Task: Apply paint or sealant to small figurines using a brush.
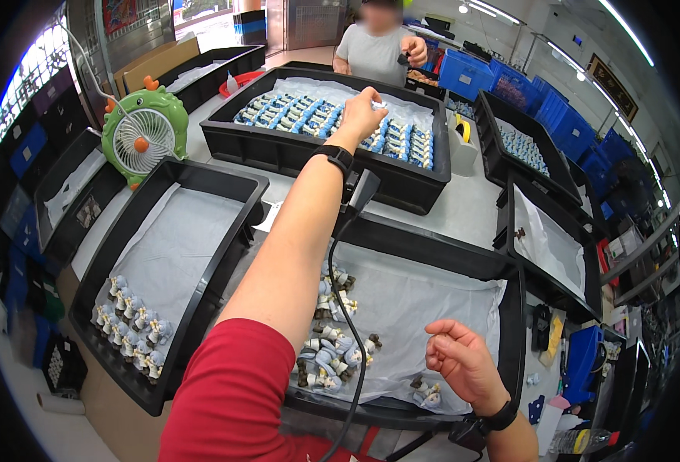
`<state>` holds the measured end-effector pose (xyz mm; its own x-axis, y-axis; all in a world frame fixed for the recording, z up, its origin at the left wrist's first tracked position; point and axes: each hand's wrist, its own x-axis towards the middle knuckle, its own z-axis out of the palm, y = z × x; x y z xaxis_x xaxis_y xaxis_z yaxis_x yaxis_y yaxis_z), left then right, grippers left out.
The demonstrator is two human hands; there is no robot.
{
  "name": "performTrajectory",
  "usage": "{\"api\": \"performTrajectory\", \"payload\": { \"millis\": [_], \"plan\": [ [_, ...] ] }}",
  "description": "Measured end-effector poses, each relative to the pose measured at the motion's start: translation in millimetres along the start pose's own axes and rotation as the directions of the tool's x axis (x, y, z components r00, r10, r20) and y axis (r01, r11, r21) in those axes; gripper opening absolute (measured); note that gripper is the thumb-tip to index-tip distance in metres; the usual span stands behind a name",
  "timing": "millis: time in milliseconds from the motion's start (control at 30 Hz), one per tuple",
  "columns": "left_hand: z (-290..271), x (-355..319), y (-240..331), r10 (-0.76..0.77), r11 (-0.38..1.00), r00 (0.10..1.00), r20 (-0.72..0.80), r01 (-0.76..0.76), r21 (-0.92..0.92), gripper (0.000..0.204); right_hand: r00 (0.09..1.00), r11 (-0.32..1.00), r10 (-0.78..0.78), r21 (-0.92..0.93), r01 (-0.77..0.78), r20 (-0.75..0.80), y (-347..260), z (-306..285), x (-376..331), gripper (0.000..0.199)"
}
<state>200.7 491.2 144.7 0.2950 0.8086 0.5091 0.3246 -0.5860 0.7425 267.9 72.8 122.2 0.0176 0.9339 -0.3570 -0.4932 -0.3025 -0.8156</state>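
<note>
Head view, looking down over a white worktable [463, 208] crowded w/ black trays. Person's left hand [363, 112] is stretched far out over the far black tray [278, 150], fingers pinched on a small white piece [378, 104] right above the rows of blue-and-white figurines [332, 119] packed inside on white padding. Left arm has a red sleeve [232, 393], black wristband [338, 156], and a small black device w/ a cable [347, 308] hanging below the wrist.

Right hand [459, 362] sits low and near, over the near black tray [432, 250]; fingers loosely curled, palm partly open, holding nothing as far as I can tell. Black watch [500, 417] on that wrist. Just left of it, a loose heap of small figurines [332, 350] lies on the white sheet, a couple more just beside the hand at approx. the tray's front edge.

Left-side tray [201, 181] holds a neat cluster of white figurines [132, 327] in its near corner, rest is bare sheet. Green dragon-shaped desk fan [143, 138] stands behind it. More black trays to the right, one w/ blue-white pieces [524, 146]. Blue crates [471, 73] stacked at back. Another person in a grey shirt [374, 54] stands beyond the far tray, hands up near chest, well apart from the reaching hand.
</note>
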Motion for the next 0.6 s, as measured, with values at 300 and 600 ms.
{"api": "performTrajectory", "payload": {
  "millis": [300,600],
  "plan": [
    [33.7,47.3,-5.3,-0.078,0.964,0.990,-0.114,0.046,-0.261,0.047,0.999,0.999,0.039,0.026,-0.039,0.006,0.5,-3.3,-1.2,0.025],
    [48.8,62.2,4.5,-0.036,0.998,0.945,-0.324,0.016,-0.064,0.042,0.995,0.996,0.089,0.028,-0.090,0.052,0.1,-1.7,-2.3,0.027]
  ]
}}
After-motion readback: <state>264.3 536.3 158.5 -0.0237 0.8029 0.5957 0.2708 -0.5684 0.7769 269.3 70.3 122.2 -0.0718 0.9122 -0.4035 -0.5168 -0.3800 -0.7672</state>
